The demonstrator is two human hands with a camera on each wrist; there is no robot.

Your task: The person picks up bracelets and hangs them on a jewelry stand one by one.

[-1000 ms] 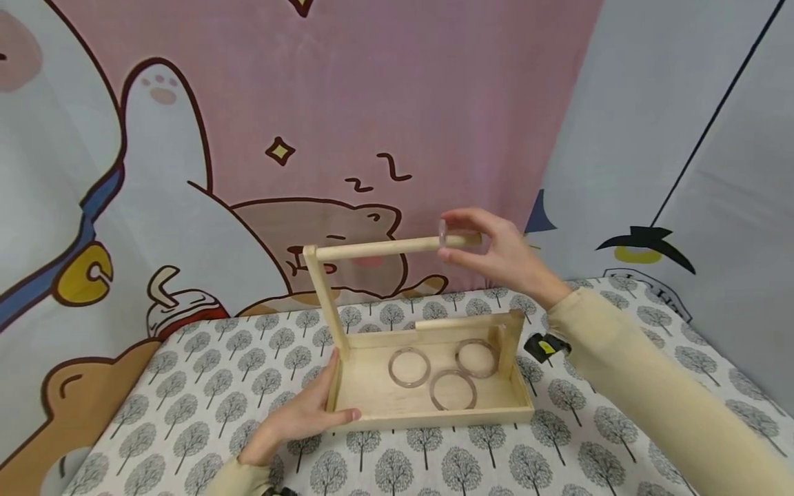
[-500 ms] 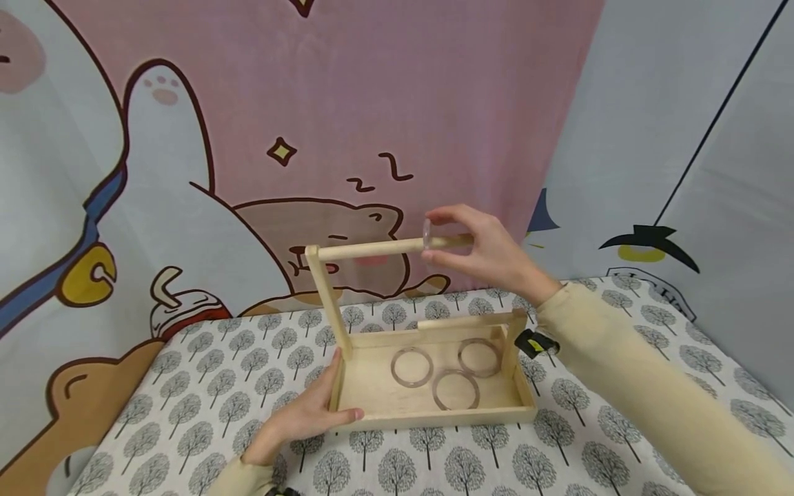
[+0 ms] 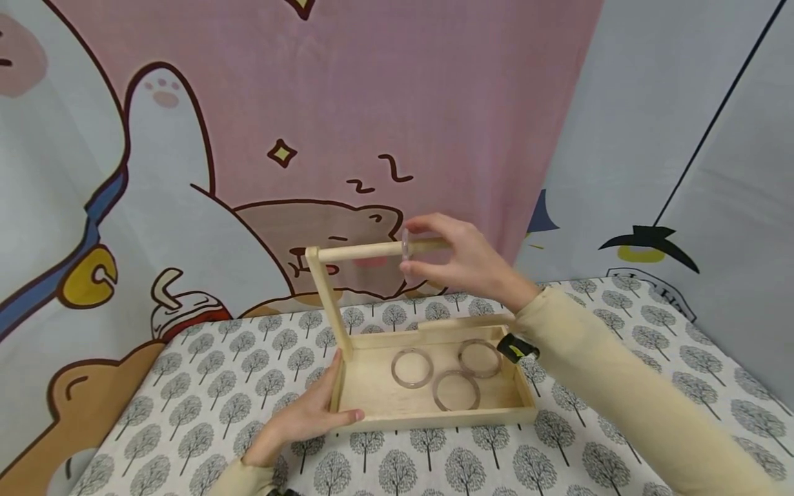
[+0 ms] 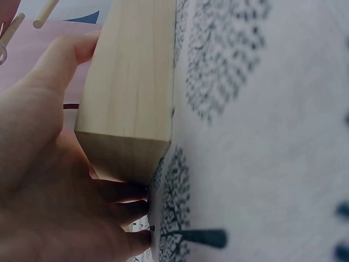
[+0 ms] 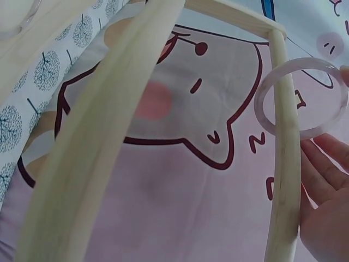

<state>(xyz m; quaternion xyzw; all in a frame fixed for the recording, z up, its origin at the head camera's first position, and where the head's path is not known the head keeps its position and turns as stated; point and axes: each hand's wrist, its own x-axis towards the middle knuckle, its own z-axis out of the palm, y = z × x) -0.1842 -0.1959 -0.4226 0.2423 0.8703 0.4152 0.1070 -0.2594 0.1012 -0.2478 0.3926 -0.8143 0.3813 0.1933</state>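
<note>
My right hand (image 3: 468, 258) pinches a pale, translucent bangle (image 3: 406, 244) between thumb and fingers. The bangle encircles the upper wooden rod (image 3: 356, 251) of a display stand; in the right wrist view, the rod passes through the ring (image 5: 265, 103). My left hand (image 3: 304, 417) grips the left front corner of the stand's shallow wooden tray (image 3: 366, 399), its thumb over the front wall. In the left wrist view, more fingers lie along the wooden end (image 4: 122, 155). Inside the tray lie three similar bangles, including a left one (image 3: 393, 368) and a front one (image 3: 435, 394).
A shorter, lower wooden bar (image 3: 459, 322) runs along the tray's back right; my right sleeve (image 3: 595, 365) hides its right end. The left upright (image 3: 327, 300) carries the upper rod. Beneath is a tree-print cloth (image 3: 397, 468). A cartoon curtain (image 3: 484, 103) hangs behind.
My right hand has moved left along the upper rod, carrying the bangle toward the left upright. My left hand and the tray's bangles stay in place.
</note>
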